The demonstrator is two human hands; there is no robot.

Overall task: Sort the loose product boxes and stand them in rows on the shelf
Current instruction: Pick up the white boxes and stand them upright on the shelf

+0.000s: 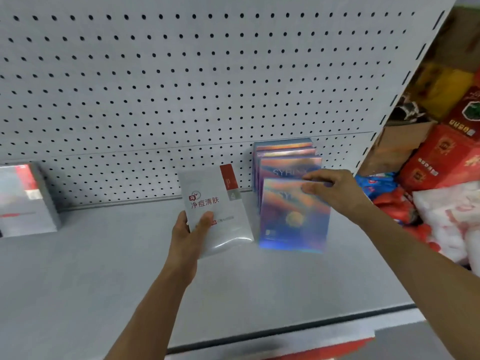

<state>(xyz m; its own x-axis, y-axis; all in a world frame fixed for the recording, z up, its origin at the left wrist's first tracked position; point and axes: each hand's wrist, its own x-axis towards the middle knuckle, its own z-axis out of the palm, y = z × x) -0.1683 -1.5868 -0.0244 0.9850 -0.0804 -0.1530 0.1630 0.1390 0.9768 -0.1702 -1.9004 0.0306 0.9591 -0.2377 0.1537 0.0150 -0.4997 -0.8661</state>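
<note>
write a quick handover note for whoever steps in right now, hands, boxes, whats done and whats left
Left hand grips a silver box with red trim, held over the shelf.
Right hand pinches the top of the front holographic box.
Done: a holographic row stands against the pegboard.
Left: settle the front box, then place the silver one, probably with the similar silver boxes far left.

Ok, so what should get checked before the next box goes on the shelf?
1. Left hand has a firm hold on the white box: ok.
2. Right hand steadies the front shiny box: ok.
3. Shiny boxes stand upright in a row: ok.
4. Free shelf space left of the row: ok.
5. Other white boxes at far left, where this one may belong: ok.
6. Front shiny box fully settled: cannot tell, blurred.
</note>
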